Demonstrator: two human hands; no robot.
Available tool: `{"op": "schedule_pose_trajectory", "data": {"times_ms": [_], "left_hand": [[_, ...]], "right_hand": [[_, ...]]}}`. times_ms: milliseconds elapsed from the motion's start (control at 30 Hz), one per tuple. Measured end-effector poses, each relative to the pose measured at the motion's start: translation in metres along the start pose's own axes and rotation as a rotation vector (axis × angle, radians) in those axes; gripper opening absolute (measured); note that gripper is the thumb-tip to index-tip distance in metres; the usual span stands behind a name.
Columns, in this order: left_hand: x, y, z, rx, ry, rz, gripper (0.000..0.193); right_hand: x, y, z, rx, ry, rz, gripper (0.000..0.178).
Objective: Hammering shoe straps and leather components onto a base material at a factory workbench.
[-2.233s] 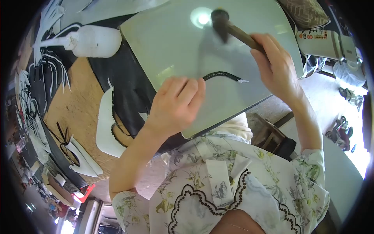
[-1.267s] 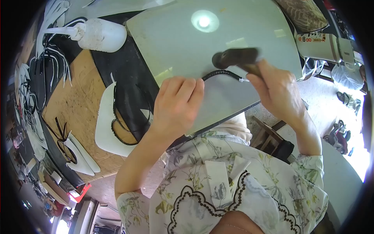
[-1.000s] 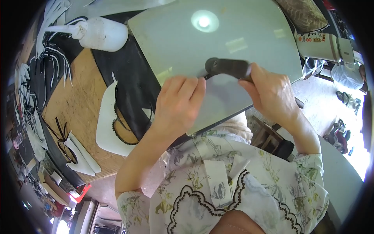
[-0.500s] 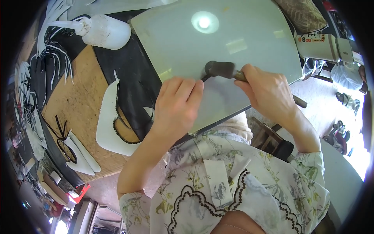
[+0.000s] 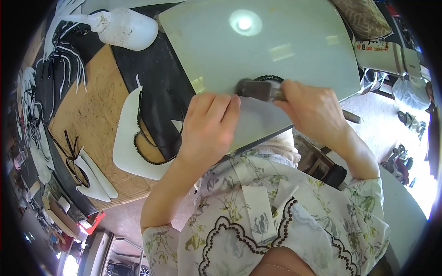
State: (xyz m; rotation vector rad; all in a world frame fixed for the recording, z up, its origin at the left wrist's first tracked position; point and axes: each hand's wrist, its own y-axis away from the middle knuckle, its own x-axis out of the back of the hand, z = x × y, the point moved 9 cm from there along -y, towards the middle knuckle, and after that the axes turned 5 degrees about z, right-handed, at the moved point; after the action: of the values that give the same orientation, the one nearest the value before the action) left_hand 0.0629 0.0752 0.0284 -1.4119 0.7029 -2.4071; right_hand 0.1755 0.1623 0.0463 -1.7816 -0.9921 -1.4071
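My right hand (image 5: 317, 106) is wrapped round the handle of a hammer (image 5: 256, 90), its dark head low over a pale, glossy board (image 5: 202, 41). Close to the hammer's striking end, my left hand (image 5: 209, 126) is closed, with thumb and fingers pinched on a black trim strip. A curved, beaded stretch of that strip (image 5: 269, 78) shows just beyond the hammer. The part between my left fingertips and the hammer is mostly covered, and whether a pale piece is attached to it I cannot tell.
Left of the board, a white piece with black trim (image 5: 126, 154) and a smaller white piece (image 5: 96, 177) lie on brown cardboard (image 5: 87, 124). A squeeze bottle (image 5: 131, 30) stands farther back, by dark cords. A patterned cushion (image 5: 363, 18) and white container (image 5: 380, 57) are at right.
The hammer has shifted slightly left and down, toward my left fingertips. The curved black strip now shows behind it. My left hand keeps its pinch in nearly the same place.
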Motion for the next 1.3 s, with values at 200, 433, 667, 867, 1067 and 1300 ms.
{"op": "schedule_pose_trajectory", "data": {"times_ms": [200,433,667,867,1067,1300], "left_hand": [[0.000,0.000,0.001,0.002,-0.003,0.011,0.024],[0.002,0.004,-0.013,0.179,0.099,0.044,0.021],[0.000,-0.006,-0.015,0.214,0.193,0.051,0.017],[-0.010,-0.031,-0.011,0.277,0.303,0.048,0.017],[-0.037,-0.048,-0.006,0.150,0.118,-0.031,0.013],[-0.029,-0.037,-0.010,0.196,0.128,0.007,0.018]], "right_hand": [[0.014,-0.003,0.002,-0.018,-0.088,0.103,0.031],[-0.001,0.004,0.066,-0.490,-0.516,0.072,0.024],[-0.011,-0.005,0.073,-0.341,-0.628,0.096,0.018],[0.020,-0.007,0.098,-0.467,-0.696,0.078,0.014],[0.008,0.001,0.098,-0.421,-0.580,0.188,0.018],[0.004,0.016,0.062,-0.217,-0.070,0.045,0.027]]}}
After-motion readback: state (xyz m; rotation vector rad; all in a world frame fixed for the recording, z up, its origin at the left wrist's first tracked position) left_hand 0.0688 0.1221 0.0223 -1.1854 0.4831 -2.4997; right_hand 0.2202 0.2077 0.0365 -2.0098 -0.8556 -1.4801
